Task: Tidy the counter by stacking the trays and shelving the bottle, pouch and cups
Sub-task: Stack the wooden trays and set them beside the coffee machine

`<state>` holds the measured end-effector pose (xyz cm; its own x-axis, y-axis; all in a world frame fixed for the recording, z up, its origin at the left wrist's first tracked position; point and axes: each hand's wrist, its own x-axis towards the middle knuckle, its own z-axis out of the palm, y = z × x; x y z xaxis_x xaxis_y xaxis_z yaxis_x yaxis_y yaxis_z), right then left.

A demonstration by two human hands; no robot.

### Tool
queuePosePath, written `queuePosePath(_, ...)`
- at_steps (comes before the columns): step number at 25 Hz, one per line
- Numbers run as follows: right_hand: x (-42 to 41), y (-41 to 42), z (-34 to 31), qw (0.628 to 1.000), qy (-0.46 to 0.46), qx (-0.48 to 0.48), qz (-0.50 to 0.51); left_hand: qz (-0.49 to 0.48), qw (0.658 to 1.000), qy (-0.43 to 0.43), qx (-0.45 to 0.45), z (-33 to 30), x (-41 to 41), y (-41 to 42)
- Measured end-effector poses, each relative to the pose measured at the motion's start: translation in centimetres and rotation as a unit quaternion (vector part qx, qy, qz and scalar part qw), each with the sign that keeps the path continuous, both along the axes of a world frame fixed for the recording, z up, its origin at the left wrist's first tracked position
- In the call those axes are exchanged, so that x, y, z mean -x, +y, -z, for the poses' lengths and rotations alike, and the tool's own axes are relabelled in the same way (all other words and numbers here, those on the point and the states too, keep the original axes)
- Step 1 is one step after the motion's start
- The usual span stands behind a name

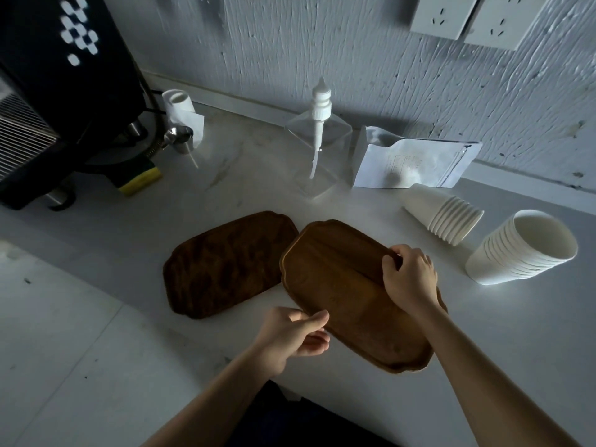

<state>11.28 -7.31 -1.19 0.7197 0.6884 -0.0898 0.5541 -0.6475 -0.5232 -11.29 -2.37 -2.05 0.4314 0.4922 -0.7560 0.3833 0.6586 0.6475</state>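
Two brown wooden trays are on the white counter. The darker tray (225, 262) lies flat on the left. The lighter tray (342, 285) is tilted, its far corner over the dark tray's edge. My right hand (409, 275) grips its right rim. My left hand (293, 337) pinches its near left rim. A clear pump bottle (317, 150) stands behind, near the wall. A white pouch (412, 162) leans to its right. One stack of white paper cups (445, 217) lies on its side, and a second stack (522, 250) lies tilted further right.
A black coffee machine (64, 91) fills the left rear, with a yellow-green sponge (138, 179) and a metal jug (180, 137) beside it. A white cup (180, 108) stands by the wall. Two wall sockets (467, 14) sit above the counter (80, 317).
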Motion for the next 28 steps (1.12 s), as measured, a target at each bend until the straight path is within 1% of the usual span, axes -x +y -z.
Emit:
queuePosePath(7,2.7,6.5,-1.6,0.995,-0.022,0.015,-0.095,-0.065,0.997,-0.021,0.017,-0.9,3.2,2.3)
queuePosePath(9,3.8,8.5,-1.8,0.991,-0.031,0.022,-0.126,-0.098,0.994,-0.029,0.022,-1.0,4.3,2.8)
queuePosePath(11,5.2,11.0,-2.0,0.985,-0.042,0.027,-0.167,-0.152,0.987,-0.042,0.043,-0.9,5.4,3.3)
queuePosePath(14,7.7,14.6,-2.2,0.971,-0.059,0.032,-0.229,-0.228,0.970,-0.027,0.078,-0.6,6.4,3.6)
queuePosePath(19,11.6,19.5,-1.5,0.938,-0.092,0.050,-0.331,-0.339,0.929,-0.026,0.148,-0.2,7.7,3.7)
queuePosePath(24,14.0,22.3,-0.7,0.918,-0.091,0.075,-0.379,-0.407,0.891,-0.046,0.198,-0.3,7.9,4.4)
queuePosePath(28,15.3,23.4,-0.1,0.906,-0.075,0.095,-0.406,-0.432,0.868,-0.063,0.236,-0.7,7.5,4.9)
